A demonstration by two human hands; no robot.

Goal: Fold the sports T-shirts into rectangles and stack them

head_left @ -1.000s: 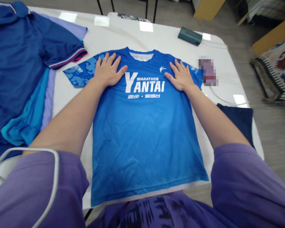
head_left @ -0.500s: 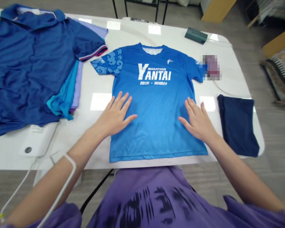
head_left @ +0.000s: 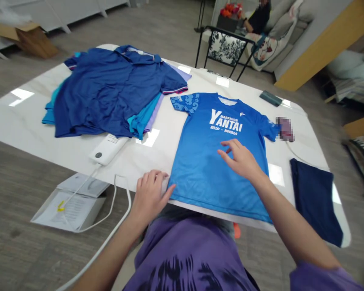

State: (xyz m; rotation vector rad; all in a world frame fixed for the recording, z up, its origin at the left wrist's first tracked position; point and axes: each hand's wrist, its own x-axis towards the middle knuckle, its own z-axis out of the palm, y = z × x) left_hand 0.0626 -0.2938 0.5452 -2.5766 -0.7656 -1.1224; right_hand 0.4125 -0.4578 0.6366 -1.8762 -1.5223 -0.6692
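L hand (head_left: 153, 192) is resting at btm-L corner of the blue tee (head_left: 197, 153), thumb touching its edge; R hand (head_left: 242, 161) is hanging over tee's mid, fingers loosely bent. Tee is lying flat, print up, on white table (head_left: 21, 121). Navy polo (head_left: 109, 93) is lying to its L atop other clothes, white device (head_left: 107, 152) sitting nr its hem. Navy cloth (head_left: 317, 202) is lying on tee's R, dk green case (head_left: 270, 98) nr far edge.

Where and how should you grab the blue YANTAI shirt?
Probably pinch both bottom hem corners, from the near side: the YANTAI shirt lies flat, neck away, its hem along the near edge of the table, and the left hand is at one corner.
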